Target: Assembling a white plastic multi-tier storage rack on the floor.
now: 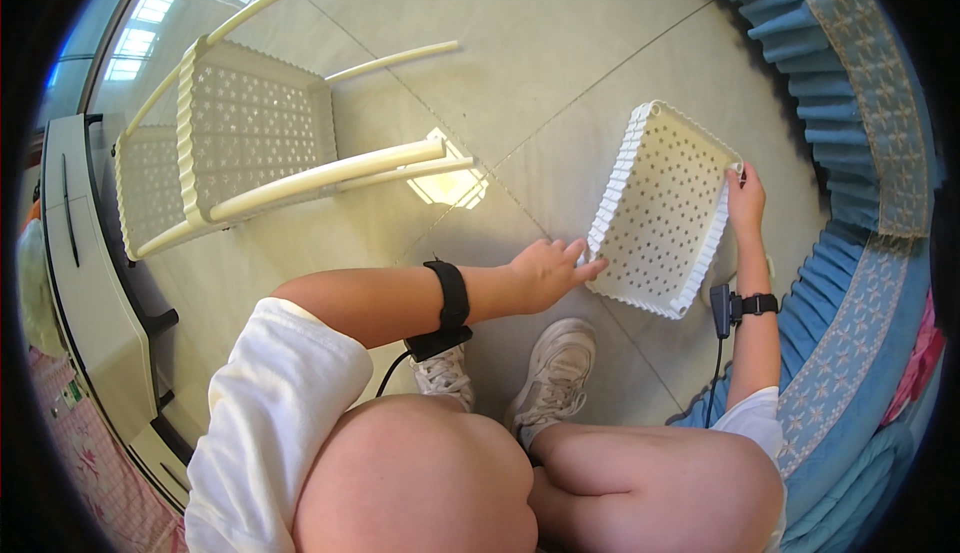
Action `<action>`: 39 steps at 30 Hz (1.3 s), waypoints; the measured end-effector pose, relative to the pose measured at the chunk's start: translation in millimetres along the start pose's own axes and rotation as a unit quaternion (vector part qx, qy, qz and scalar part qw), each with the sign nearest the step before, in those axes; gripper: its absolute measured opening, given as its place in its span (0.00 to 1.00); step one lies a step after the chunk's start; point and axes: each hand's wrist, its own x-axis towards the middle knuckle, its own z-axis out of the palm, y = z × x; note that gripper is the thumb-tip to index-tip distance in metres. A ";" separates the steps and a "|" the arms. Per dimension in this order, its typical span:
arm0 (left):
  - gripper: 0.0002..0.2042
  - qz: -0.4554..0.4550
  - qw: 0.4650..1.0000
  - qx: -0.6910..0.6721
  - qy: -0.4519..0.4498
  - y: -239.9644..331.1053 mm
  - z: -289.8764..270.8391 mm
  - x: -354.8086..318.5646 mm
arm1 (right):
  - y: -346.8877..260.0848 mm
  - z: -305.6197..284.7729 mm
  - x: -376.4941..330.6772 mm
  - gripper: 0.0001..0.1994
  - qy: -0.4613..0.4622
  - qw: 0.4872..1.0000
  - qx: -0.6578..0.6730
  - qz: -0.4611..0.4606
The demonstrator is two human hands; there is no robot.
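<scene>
The right hand's (746,196) fingertips are hidden behind the far right corner of the white perforated tray (662,210). A white cabinet (85,283) at far left and the blue bed skirt (850,153) at right are cut off by the picture's dark rim.
</scene>
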 end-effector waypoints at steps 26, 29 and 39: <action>0.16 -0.166 0.829 0.288 0.449 -49.7 -196.0 -254.0 | -436.3 -74.3 -131.5 0.31 -0.032 0.759 0.200 -0.618; 0.34 -0.305 0.831 0.184 0.427 -87.5 -204.7 -296.1 | -451.2 -48.2 -135.0 0.21 -0.235 0.737 -0.073 -0.630; 0.39 -0.250 0.905 0.126 0.321 -99.9 -209.8 -270.3 | -399.2 -54.5 -117.0 0.15 -0.821 0.515 0.225 -0.104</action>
